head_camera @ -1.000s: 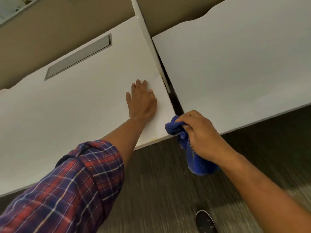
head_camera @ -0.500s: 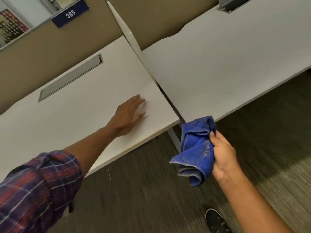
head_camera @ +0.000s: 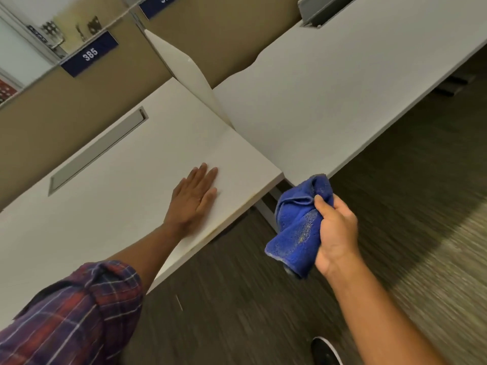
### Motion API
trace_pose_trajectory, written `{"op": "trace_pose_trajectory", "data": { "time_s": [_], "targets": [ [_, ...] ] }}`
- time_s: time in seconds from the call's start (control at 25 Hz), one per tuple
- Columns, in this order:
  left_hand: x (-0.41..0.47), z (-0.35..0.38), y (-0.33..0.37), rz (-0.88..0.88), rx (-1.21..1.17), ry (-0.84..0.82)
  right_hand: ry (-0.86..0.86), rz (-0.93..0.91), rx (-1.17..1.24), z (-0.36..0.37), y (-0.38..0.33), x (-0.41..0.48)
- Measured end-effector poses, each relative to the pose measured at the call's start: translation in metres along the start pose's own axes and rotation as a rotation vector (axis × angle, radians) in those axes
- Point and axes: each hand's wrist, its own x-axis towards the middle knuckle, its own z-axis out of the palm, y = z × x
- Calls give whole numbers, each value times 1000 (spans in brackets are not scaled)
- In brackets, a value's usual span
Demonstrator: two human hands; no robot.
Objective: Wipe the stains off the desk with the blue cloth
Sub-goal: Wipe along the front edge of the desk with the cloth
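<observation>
**Cloth bunched in right hand, off the bench**

Fingers of the right hand [head_camera: 336,234] are curled shut around the cloth [head_camera: 299,225], which is gathered into a loose wad. The thumb presses into its upper folds, and a flap hangs free below the palm. The cloth is in the air over the floor [head_camera: 395,206], just off the near corner of the bench [head_camera: 118,206], touching nothing but the hand.

The left hand [head_camera: 193,200] lies flat and open on the bench near its front edge, fingers together, holding nothing. Its arm comes out of a rolled plaid sleeve [head_camera: 73,314].

The cloth looks soft, light and limp, a thick pile that folds wherever it is pinched. It should not slip from the hand, but a bunched wad gives a small, lumpy face to wipe with. Spreading it under a flat palm, with the loose flap tucked in, would probably cover more surface and press more evenly. A pale, dusty patch shows on one fold, so a cleaner face may serve better.

No stains are plain on the white top from here; a faint yellowish tint runs along the front edge near the left hand. A second bench [head_camera: 342,96] sits to the right, past a thin divider [head_camera: 189,69].
</observation>
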Motion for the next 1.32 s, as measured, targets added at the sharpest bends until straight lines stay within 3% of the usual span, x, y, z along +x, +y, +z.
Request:
{"op": "trace_pose_trajectory", "data": {
  "time_s": [0.12, 0.24, 0.36, 0.56, 0.76, 0.96, 1.12, 1.32],
  "targets": [
    [1, 1, -2, 5, -10, 9, 119, -256, -199, 23, -2, 13],
    [2, 3, -6, 14, -18, 21, 115, -468, -365, 50, 4, 20],
    [4, 4, -7, 17, -14, 22, 85, -541, -471, 72, 30, 11],
    [6, 8, -10, 35, -35, 60, 201, -607, -523, 100, 65, -5],
    [8, 11, -14, 52, -43, 86, 156, -777, -662, 114, 122, -43],
    [6, 8, -13, 61, -50, 74, 113, -817, -662, 101, 122, -53],
    [4, 6, -12, 68, -60, 72, 373, -748, -481, 86, 67, -28],
    [4, 6, -12, 67, -58, 69, 237, -706, -746, 105, 44, -16]
  ]
}}
